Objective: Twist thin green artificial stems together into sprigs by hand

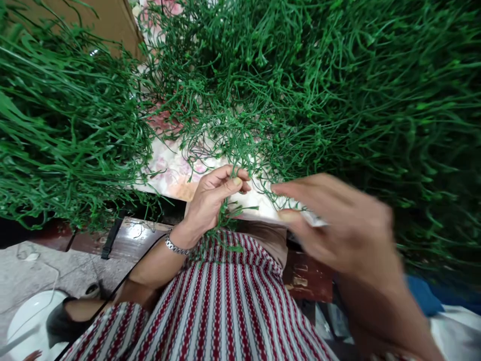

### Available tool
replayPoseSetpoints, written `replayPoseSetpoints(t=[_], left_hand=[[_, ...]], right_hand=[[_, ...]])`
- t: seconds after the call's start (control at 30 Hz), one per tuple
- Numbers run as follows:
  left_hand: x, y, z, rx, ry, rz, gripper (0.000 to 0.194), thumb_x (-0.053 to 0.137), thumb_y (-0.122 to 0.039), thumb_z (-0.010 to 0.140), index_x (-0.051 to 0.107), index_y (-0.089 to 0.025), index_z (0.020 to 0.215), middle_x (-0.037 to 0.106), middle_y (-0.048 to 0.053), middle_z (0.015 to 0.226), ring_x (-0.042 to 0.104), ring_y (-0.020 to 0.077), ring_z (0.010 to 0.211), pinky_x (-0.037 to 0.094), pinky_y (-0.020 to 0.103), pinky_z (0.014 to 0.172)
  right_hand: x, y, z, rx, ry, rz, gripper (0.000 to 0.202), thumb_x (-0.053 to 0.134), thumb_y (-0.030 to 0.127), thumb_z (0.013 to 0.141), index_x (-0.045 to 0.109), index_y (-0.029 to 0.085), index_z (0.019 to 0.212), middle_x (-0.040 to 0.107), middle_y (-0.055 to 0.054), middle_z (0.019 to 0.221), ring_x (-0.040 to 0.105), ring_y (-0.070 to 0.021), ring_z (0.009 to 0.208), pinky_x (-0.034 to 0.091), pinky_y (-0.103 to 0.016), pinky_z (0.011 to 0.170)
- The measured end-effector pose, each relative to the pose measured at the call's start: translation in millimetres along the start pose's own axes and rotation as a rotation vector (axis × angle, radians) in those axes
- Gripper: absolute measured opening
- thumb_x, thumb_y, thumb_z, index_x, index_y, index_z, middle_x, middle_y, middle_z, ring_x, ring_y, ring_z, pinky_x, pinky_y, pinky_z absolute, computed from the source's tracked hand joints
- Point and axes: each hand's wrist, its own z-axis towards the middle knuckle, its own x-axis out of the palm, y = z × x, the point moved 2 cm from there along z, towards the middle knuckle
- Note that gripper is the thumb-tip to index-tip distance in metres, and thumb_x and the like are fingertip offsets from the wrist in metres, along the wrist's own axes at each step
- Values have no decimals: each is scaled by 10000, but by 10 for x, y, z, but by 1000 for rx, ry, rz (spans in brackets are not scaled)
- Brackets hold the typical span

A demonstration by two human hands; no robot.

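Note:
My left hand (216, 195) pinches thin green stems (230, 213) between thumb and fingers, above the near edge of the table. Their lower ends hang toward my lap. To the right, my right hand (334, 220) is blurred by motion, its thumb and fingers apart. I see nothing held in it, though a few loose stems show just behind the fingertips. Beyond both hands spreads a large heap of similar green stems (270, 85) with small knobbly tips. Whether they are real or plastic I cannot tell.
A second green pile (67, 120) lies at the left, beside a brown cardboard box (112, 25). The floral tablecloth (169, 173) shows between the piles. At lower left stand a white round stool (33, 321) and part of another person's leg (84, 308).

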Motion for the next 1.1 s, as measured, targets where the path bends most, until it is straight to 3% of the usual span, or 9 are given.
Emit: replayPoseSetpoints(t=[0.13,0.27,0.43,0.57,0.67,0.8,0.9,1.1], left_hand=[[31,-11,-12,35,23,11,82,632,-230,751,665,-184,810,627,6,822,588,108,747,472,221,725],[24,-14,-35,56,69,34,83,624,-230,759,690,-184,777,625,13,830,585,116,774,469,232,772],[-8,-45,-56,61,163,127,226,583,-331,802,693,-187,937,652,58,994,591,166,920,459,268,840],[-109,-124,-112,114,81,316,358,527,-420,830,644,-185,1073,630,93,1099,582,205,984,450,326,877],[-168,-208,-227,255,-29,540,285,524,-379,840,663,-177,984,619,84,1012,573,182,910,448,304,830],[-166,-210,-376,292,39,733,129,600,-289,795,639,-166,793,595,45,810,544,157,803,432,258,716],[-202,-128,-390,220,19,620,110,635,-263,766,609,-163,727,567,10,695,515,121,681,406,227,624],[-257,-53,-314,-43,-232,105,238,726,-299,657,533,-159,661,502,-47,565,444,65,480,379,187,479]], right_hand=[[456,94,7,-53,105,41,152,554,240,852,639,141,930,655,-69,827,601,-168,780,497,-308,726],[700,43,-42,71,77,265,121,515,222,869,615,154,854,619,-33,743,580,-130,703,483,-264,659],[710,17,-87,93,-63,490,64,541,177,843,604,176,856,621,-63,917,588,-163,904,479,-309,797],[697,-5,-115,106,-190,566,99,546,112,827,600,185,867,622,-48,844,598,-160,865,487,-315,776],[678,-41,-108,122,-233,561,113,541,99,828,597,190,864,625,-40,824,606,-156,842,493,-307,742],[632,-52,-24,104,-252,542,72,561,125,824,595,189,833,622,-38,812,604,-152,798,492,-302,718],[620,-34,53,92,-212,490,55,561,164,833,611,185,844,630,-38,816,604,-145,791,491,-284,714],[698,-38,20,141,-154,358,163,523,179,859,600,183,1002,664,-38,876,624,-131,788,492,-259,717]])
